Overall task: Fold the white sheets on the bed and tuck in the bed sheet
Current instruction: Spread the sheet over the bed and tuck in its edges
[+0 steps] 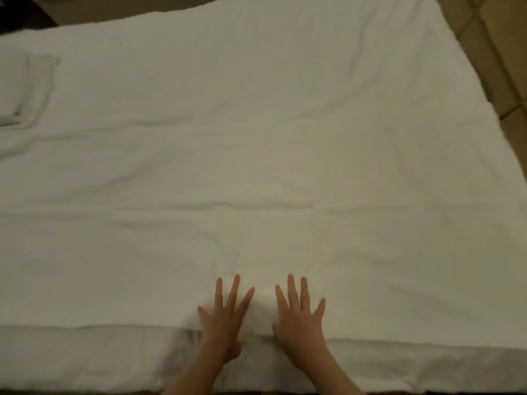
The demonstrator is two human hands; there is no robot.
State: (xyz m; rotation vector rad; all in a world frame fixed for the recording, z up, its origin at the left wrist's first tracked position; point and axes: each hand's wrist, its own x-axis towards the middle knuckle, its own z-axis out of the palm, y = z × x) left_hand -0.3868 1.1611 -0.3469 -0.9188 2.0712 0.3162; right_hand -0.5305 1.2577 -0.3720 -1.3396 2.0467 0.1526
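- Left hand (221, 323) and right hand (299, 323) flat, fingers spread, pressing white sheet (256, 166) near front edge, gripping nothing.
- Sheet across bed, cut off left.
- Pillow (25, 89) far left, partly cropped.
- Tiled floor (502, 52) at right.

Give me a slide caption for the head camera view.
Both hands, left and right, press flat on the white sheet near the bed's edge.

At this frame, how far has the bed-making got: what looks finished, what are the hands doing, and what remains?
Looks done: the white sheet lies spread flat across the bed, only light creases showing. In hand: the left hand and right hand press flat, fingers spread, near the sheet's near edge. Left: that edge lies loose on top, not tucked, and no folded sheet is visible.
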